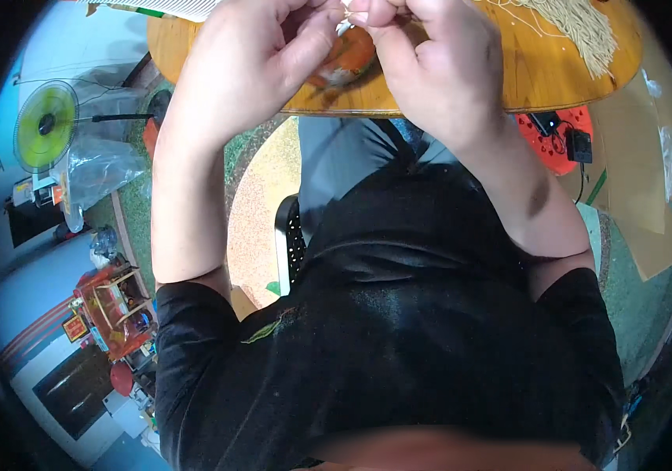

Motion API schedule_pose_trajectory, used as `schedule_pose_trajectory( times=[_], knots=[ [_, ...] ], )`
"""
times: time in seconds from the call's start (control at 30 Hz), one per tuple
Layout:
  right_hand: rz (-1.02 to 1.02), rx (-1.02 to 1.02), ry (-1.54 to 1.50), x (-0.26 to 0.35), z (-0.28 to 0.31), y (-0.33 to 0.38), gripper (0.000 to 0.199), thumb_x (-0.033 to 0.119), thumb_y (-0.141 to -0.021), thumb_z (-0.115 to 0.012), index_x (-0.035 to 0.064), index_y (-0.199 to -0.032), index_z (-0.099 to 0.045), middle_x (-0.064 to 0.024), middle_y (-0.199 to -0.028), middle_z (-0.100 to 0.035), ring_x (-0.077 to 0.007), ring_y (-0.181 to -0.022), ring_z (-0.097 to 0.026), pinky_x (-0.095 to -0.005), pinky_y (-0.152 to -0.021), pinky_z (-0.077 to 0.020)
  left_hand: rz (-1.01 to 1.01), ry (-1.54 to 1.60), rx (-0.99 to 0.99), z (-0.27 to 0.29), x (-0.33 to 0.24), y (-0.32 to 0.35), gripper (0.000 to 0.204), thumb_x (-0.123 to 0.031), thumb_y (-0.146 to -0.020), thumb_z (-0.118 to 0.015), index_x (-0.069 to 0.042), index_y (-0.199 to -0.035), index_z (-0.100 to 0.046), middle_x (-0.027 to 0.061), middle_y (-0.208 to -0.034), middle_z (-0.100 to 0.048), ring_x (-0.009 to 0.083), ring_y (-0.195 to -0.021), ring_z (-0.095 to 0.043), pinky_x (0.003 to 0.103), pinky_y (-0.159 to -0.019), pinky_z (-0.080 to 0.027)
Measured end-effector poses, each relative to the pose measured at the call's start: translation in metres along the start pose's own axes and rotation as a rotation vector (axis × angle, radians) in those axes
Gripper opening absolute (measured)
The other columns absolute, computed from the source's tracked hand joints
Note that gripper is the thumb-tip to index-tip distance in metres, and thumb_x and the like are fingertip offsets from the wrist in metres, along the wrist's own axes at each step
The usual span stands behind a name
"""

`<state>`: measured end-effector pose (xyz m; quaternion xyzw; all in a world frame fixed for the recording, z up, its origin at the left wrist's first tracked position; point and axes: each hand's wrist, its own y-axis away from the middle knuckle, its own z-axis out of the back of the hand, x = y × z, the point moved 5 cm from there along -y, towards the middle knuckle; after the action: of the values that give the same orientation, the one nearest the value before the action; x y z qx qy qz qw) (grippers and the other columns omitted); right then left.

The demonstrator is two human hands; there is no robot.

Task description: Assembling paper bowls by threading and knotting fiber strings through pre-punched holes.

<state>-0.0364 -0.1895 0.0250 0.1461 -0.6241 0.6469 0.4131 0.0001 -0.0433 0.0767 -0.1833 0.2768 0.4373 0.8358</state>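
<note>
At the top edge, above the wooden table [320, 100], my left hand [261, 59] and my right hand [450, 67] meet fingertip to fingertip. Both are closed in a pinch. Something small and pale [345, 25] shows between the fingertips, too small and too covered to name. Just below them on the table is a rounded orange and whitish object [352, 55], partly hidden by my hands. A bundle of cream cords [583, 35] lies to the right of my right hand, with loose strands trailing toward it. Left of my left hand is a white ribbed piece [183, 8], cut off by the frame.
The table's curved near edge lies just over my lap. A red stool [567, 141] holding black adapters and cables stands at the right, beside cardboard sheets [634, 141]. A green-bladed fan [47, 124], plastic bags [104, 177] and an orange-red rack [116, 310] are at the left.
</note>
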Motion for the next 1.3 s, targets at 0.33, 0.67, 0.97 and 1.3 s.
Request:
schedule_pose_trajectory(
  times=[0.33,0.67,0.97,1.3],
  knots=[
    [0.489,-0.228,-0.268,-0.024,-0.015,-0.001,0.026,-0.012,-0.079,-0.071,0.0034,-0.094,-0.055,-0.0146,-0.082,-0.062,-0.0326,-0.074,-0.064,-0.0396,-0.065,-0.0511,-0.668,0.997,0.232,-0.016,0.044,-0.019,0.012,-0.006,-0.106,-0.055,0.003,-0.101,-0.062,0.0008,-0.086,-0.064,0.0062,-0.077,-0.060,0.022,-0.067,-0.051],
    [0.266,0.035,0.124,0.010,0.004,0.002,0.030,-0.007,-0.076,-0.078,0.0031,-0.097,-0.060,-0.0144,-0.087,-0.062,-0.0298,-0.074,-0.064,-0.0386,-0.063,-0.0503,-0.625,0.994,0.312,-0.015,0.028,-0.018,0.016,-0.009,-0.107,-0.052,0.002,-0.100,-0.061,0.0015,-0.086,-0.063,0.0074,-0.075,-0.059,0.023,-0.066,-0.051],
    [0.091,-0.046,-0.031,0.006,0.005,0.003,0.025,-0.007,-0.079,-0.078,0.0023,-0.095,-0.062,-0.0141,-0.085,-0.063,-0.0282,-0.071,-0.065,-0.0370,-0.060,-0.0508,0.222,0.575,0.164,-0.013,0.025,-0.011,0.016,-0.009,-0.107,-0.051,0.002,-0.100,-0.060,0.0036,-0.088,-0.065,0.0103,-0.078,-0.064,0.024,-0.071,-0.054],
    [0.516,-0.256,-0.132,-0.016,-0.008,0.002,0.025,-0.004,-0.081,-0.077,0.0028,-0.095,-0.059,-0.0148,-0.085,-0.061,-0.0306,-0.071,-0.063,-0.0399,-0.059,-0.0499,-0.197,0.748,0.248,-0.015,0.017,-0.020,0.017,-0.014,-0.108,-0.055,-0.001,-0.099,-0.062,-0.0021,-0.081,-0.058,0.0060,-0.070,-0.052,0.022,-0.063,-0.044]
  ],
)
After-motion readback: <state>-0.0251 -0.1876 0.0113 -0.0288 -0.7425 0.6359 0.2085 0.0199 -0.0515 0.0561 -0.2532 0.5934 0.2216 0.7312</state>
